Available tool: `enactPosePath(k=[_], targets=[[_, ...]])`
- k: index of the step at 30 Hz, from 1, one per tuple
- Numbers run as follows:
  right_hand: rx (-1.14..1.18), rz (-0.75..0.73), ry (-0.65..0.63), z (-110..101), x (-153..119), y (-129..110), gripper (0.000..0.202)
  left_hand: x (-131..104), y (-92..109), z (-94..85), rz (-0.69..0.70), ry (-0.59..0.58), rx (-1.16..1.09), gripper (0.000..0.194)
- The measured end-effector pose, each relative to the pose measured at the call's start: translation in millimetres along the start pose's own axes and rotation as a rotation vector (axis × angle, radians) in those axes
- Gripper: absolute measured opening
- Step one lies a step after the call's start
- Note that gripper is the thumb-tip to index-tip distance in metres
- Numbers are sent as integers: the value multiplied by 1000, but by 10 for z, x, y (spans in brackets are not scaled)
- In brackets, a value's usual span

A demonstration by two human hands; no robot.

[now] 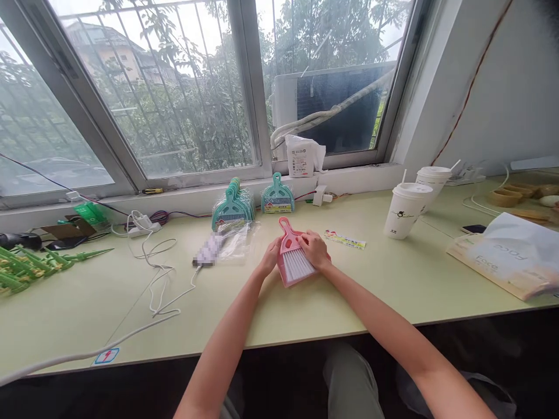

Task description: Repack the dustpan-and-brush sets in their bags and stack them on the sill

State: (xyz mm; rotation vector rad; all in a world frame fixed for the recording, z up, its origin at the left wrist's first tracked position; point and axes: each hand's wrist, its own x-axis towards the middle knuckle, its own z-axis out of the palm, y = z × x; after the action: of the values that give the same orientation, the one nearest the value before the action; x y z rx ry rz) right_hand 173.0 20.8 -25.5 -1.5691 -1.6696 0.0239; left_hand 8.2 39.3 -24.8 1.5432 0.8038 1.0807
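Note:
In the head view, a pink dustpan (pixel 284 276) lies on the table in front of me, its handle end pointing away. A small pink brush with white bristles (pixel 298 265) sits in the dustpan. My left hand (pixel 271 257) is closed on the dustpan's left edge. My right hand (pixel 315 250) has its fingers bent over the brush's upper right part; its fingertips press on the pink body. To the right lies a printed yellow-green card strip (pixel 345 239). Left of my hands is a crumpled clear plastic bag (pixel 236 245).
Teal dustpan sets (pixel 231 210) stand along the sill, with one more wrapped teal set (pixel 278 196) beside them. White cups (pixel 406 212) with straws stand at right, near a tissue pack (pixel 506 256). A white cable (pixel 163 279) winds across the left side. Green plastic stalks (pixel 26 267) lie far left.

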Motion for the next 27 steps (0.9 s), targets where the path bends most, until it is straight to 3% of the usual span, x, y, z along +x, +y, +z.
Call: enactPosePath(k=[9, 12, 17, 22, 27], targets=[[-21, -42, 64, -86, 13, -88, 36, -10, 180, -15, 67, 19, 173, 35], [-120, -90, 118, -156, -32, -164, 34, -52, 210, -16, 103, 12, 206, 44], [-229, -215, 99, -246, -101, -315, 31, -148, 322, -7, 81, 173, 273, 42], [-217, -234, 125, -372, -92, -355, 32, -187, 453, 67, 218, 243, 398, 38], [-224, -214, 239, -669, -4, -305, 37, -116, 487, -75, 156, 537, 592, 42]])
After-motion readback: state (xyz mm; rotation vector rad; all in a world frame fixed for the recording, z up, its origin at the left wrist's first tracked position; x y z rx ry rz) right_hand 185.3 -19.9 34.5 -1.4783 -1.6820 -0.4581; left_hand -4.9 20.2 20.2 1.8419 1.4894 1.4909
